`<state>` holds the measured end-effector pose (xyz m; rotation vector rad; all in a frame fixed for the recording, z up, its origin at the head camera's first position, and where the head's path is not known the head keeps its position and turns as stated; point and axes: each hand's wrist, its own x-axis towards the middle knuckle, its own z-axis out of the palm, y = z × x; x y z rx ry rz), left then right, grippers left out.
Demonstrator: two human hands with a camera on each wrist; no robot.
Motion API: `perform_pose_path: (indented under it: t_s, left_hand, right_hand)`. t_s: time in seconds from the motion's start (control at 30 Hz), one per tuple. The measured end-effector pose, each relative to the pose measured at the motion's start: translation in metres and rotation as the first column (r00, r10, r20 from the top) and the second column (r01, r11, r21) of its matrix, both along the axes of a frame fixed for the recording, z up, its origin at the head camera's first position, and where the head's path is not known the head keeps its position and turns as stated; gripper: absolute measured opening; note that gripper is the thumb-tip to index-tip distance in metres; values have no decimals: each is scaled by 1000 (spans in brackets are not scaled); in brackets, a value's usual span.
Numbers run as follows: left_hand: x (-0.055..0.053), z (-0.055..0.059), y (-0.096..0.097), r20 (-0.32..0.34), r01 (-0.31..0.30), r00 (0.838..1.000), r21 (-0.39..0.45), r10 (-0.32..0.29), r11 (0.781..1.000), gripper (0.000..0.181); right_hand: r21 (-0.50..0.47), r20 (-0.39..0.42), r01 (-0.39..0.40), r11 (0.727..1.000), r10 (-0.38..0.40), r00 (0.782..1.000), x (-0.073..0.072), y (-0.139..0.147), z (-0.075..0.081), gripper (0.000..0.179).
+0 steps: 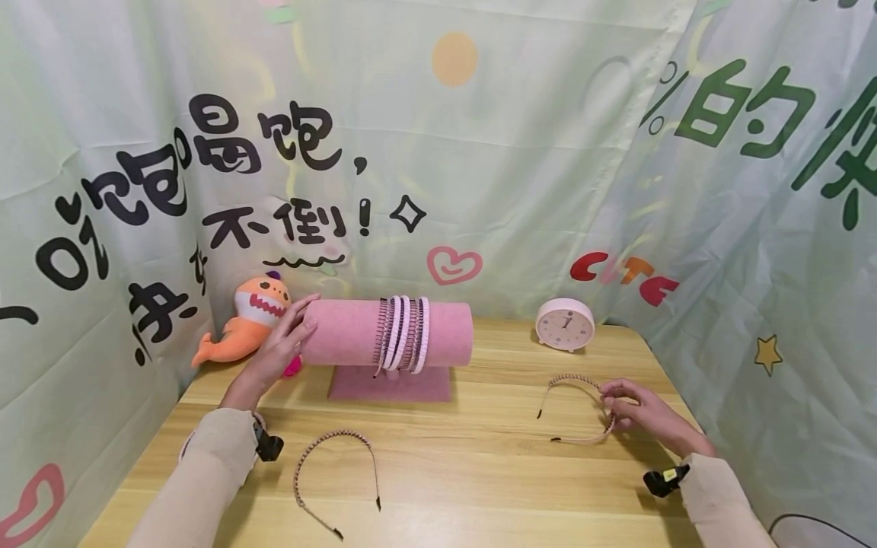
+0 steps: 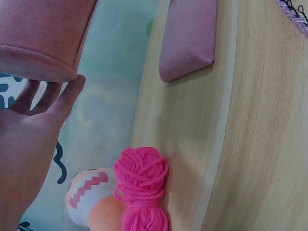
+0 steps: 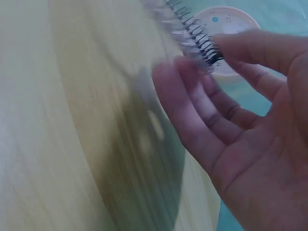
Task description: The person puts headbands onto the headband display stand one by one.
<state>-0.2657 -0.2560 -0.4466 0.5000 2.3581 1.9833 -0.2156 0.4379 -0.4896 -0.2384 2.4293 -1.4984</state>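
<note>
My left hand [image 1: 279, 342] rests its fingers against the left end of a pink velvet roll [image 1: 342, 331] on a stand. In the left wrist view those fingers lie fairly straight along the roll's end edge. Several headbands [image 1: 404, 335], white, dark and comb-toothed, circle the roll side by side. At the right of the table, my right hand [image 1: 647, 417] pinches a thin toothed headband [image 1: 574, 377] by one side, thumb against fingers. Its black-tipped ends point left. A similar beaded headband [image 1: 341, 434] lies on the table at front left.
The stand's flat base [image 1: 390, 387] sits mid-table. A round pink clock [image 1: 565, 325] stands at back right. An orange plush shark [image 1: 240, 339] and bright pink yarn [image 2: 142, 178] are at back left. Another band [image 1: 185, 445] is partly hidden by the left sleeve. Printed curtains enclose the table.
</note>
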Motion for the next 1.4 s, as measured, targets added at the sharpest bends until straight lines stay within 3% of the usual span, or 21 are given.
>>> perform_pose_path:
  t_s: [0.17, 0.97, 1.4]
  left_hand:
    - [-1, 0, 0, -4, 6, 1000, -3, -6, 1000, 60]
    - [0, -1, 0, -7, 12, 1000, 5, -11, 1000, 61]
    - [0, 0, 0, -10, 5, 1000, -4, -5, 1000, 61]
  right_hand:
    - [-28, -22, 37, 999, -38, 999, -1, 0, -3, 40]
    - [-188, -17, 19, 982, -23, 1000, -1, -24, 6, 51]
    - [-196, -71, 27, 980, -42, 997, -6, -56, 27, 49]
